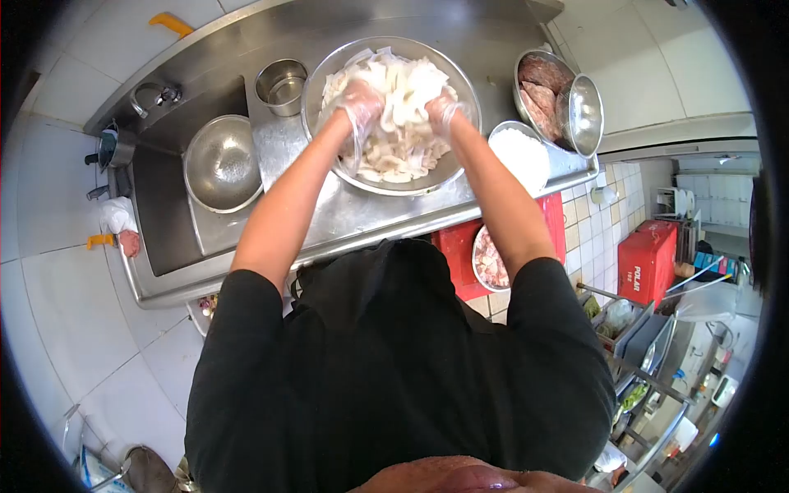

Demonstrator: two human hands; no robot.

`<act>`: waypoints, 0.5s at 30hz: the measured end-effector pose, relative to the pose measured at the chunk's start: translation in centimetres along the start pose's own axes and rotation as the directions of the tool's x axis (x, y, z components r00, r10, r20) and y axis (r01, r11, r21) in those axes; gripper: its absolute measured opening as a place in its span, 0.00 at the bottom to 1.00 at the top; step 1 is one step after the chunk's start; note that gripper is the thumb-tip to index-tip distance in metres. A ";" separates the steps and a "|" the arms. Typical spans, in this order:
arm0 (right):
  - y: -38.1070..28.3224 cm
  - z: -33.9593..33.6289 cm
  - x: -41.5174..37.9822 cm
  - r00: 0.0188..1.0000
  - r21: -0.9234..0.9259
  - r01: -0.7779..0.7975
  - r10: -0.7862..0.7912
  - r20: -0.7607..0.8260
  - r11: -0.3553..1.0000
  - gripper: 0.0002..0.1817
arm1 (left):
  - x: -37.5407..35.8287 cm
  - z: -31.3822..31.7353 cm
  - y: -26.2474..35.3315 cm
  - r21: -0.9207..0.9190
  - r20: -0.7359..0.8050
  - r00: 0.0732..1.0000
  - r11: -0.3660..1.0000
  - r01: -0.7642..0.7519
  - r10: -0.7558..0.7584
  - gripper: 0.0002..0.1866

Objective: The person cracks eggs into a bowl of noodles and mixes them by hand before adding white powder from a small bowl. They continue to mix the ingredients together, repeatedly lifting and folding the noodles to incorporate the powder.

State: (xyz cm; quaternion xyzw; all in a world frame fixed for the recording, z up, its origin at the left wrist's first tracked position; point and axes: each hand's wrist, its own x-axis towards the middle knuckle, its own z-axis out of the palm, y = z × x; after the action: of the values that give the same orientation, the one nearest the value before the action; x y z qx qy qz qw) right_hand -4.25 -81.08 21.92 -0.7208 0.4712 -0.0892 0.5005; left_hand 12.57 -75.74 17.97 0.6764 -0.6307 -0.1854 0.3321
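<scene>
Both hands are inside a basin (448,174), the left hand (359,105) and right hand (442,107) on either side of a heap of strips (399,152). The basin sits on the counter (283,148). Just left of the left hand stands a pot (281,86); farther left is the sink (160,222), with a bowl (220,164) at its right part and a tap (156,94) behind. Right of the right hand is a dish (511,124), then a pan (523,92) holding meat (542,92). Below the right forearm, a crate (452,246) lies under the counter's front edge.
</scene>
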 end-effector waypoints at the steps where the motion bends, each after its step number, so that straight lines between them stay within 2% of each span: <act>1: -0.4 -1.0 0.4 0.998 -0.156 0.055 -0.056 0.002 0.986 0.21 | 0.1 -1.0 0.7 0.002 0.064 0.998 1.000 0.013 -0.013 0.18; 3: -1.3 -2.9 0.5 0.994 -0.370 0.102 -0.082 0.069 0.923 0.21 | 0.7 -4.9 3.2 0.012 0.192 0.981 0.999 0.037 -0.039 0.22; 4: -1.7 -3.8 0.2 0.990 -0.447 0.103 -0.050 0.129 0.889 0.22 | 0.4 -5.7 3.6 0.183 0.345 0.931 0.981 0.060 -0.122 0.24; 6: -2.0 -4.7 -2.1 0.952 -0.590 0.084 0.111 0.286 0.803 0.22 | -1.4 -7.0 4.3 0.506 0.563 0.753 0.863 0.012 -0.341 0.29; 7: -2.9 -4.6 -4.1 0.903 -0.709 0.057 0.267 0.338 0.703 0.25 | -3.0 -7.9 4.8 0.484 0.673 0.661 0.874 -0.054 -0.332 0.32; 8: -1.1 -4.1 -5.0 0.871 -0.689 0.254 0.149 0.468 0.679 0.27 | -4.9 -8.5 5.4 0.452 0.768 0.554 0.885 -0.112 -0.322 0.35; 9: 0.8 -3.4 -5.7 0.804 -0.640 0.442 0.039 0.594 0.629 0.29 | -6.1 -7.9 6.6 0.583 0.712 0.603 0.781 -0.223 -0.359 0.36; 10: 0.8 -2.1 -6.8 0.849 -0.687 0.360 0.084 0.522 0.632 0.30 | -8.1 -5.1 4.1 0.513 0.603 0.788 0.816 -0.265 -0.123 0.31; 11: 0.5 -0.8 -7.4 0.887 -0.728 0.271 0.130 0.443 0.630 0.30 | -8.3 -4.8 4.9 0.483 0.627 0.758 0.853 -0.197 -0.180 0.29; 12: 2.0 0.6 -6.1 0.802 -0.695 0.408 0.131 0.583 0.592 0.29 | -8.0 -4.3 6.2 0.453 0.651 0.723 0.883 -0.124 -0.232 0.27; 13: 3.3 2.0 -5.2 0.841 -0.623 0.370 0.037 0.540 0.689 0.28 | -7.6 -4.1 6.9 0.424 0.674 0.684 0.904 -0.051 -0.278 0.25; 14: 4.6 3.4 -4.6 0.876 -0.537 0.337 -0.048 0.481 0.773 0.27 | -6.7 -1.3 4.4 0.420 0.686 0.662 0.907 -0.021 -0.303 0.21; 15: 5.9 4.3 -3.9 0.904 -0.441 0.316 -0.126 0.408 0.840 0.26 | -6.3 0.3 2.2 0.334 0.675 0.704 0.942 -0.024 -0.221 0.20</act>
State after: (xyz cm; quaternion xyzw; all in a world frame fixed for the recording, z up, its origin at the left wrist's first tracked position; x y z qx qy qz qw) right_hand -7.25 -75.65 16.47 -0.8790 0.2893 0.1114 0.3623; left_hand 9.92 -69.58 18.18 0.6317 -0.6931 -0.3425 -0.0573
